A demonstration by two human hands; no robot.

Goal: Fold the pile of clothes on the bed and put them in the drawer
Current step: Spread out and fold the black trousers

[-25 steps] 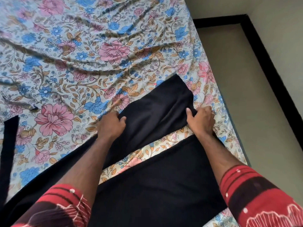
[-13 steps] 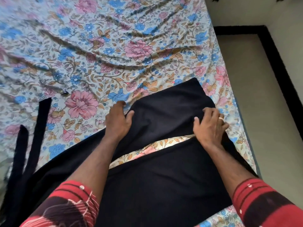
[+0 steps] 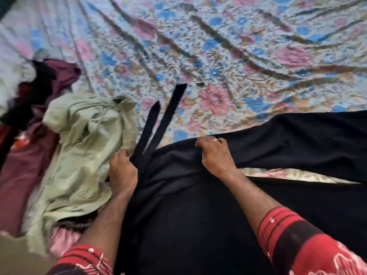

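Observation:
A large black garment [image 3: 198, 215] lies spread across the near part of the floral bed sheet [image 3: 218, 56], with two long black straps [image 3: 158, 120] running away from its left end. My left hand [image 3: 122, 171] grips the garment's left edge where the straps begin. My right hand [image 3: 215, 153], wearing a ring, pinches the far edge of the black cloth. A strip of sheet shows between two layers of the garment at the right. The frame is blurred.
A pile of clothes sits at the left: a pale green garment [image 3: 85, 147], maroon cloth [image 3: 25, 169] and dark pieces behind it. Pink fabric [image 3: 61, 239] pokes out under the green one. A small dark object [image 3: 198, 82] lies on the sheet beyond the straps.
The view has swung left, bringing the clothes pile into sight. Both hands have moved from the garment's right end to its left end by the straps.

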